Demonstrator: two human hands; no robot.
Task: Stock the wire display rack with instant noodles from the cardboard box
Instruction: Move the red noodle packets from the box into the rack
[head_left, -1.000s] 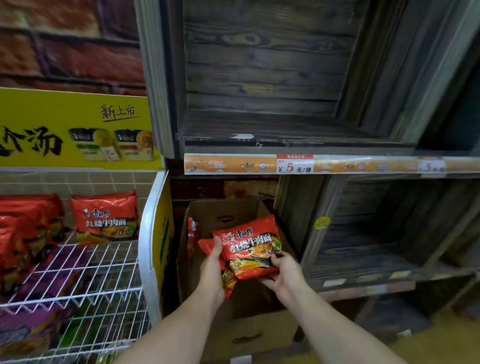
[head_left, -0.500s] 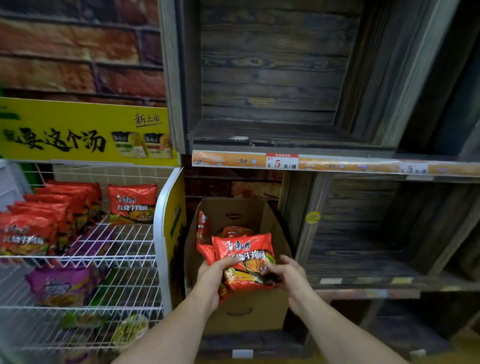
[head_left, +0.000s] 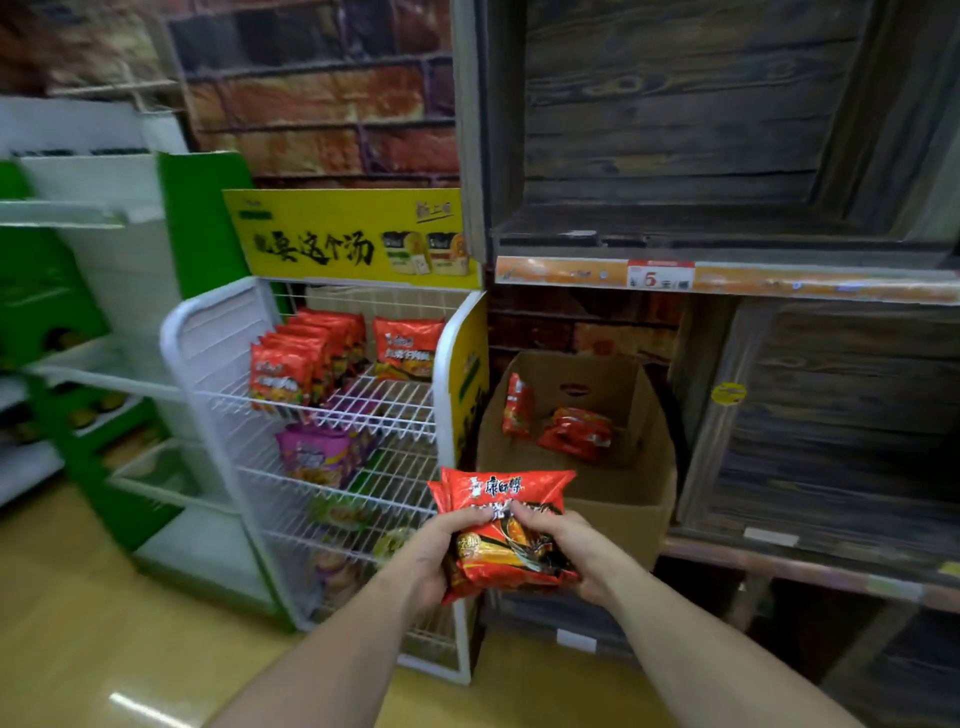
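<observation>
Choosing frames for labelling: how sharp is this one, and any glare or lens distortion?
Head view: green shelving at left is motion-smeared; the noodle packs read fairly sharp; the wooden shelf lines lean from the wide lens; a glare streak on the floor.

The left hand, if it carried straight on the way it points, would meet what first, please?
Likely the cardboard box: the left hand, gripping the noodle packets, points up and right at its front wall, though depth is unclear.

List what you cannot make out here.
Head view only.
1. Count of noodle packets held: left hand and right hand cover the stack.
2. Floor of the cardboard box: its front wall hides it.
3. Lower shelves of the wire rack: labels blurred.
4. The green shelving, left edge: motion blur, partly cut off.
</observation>
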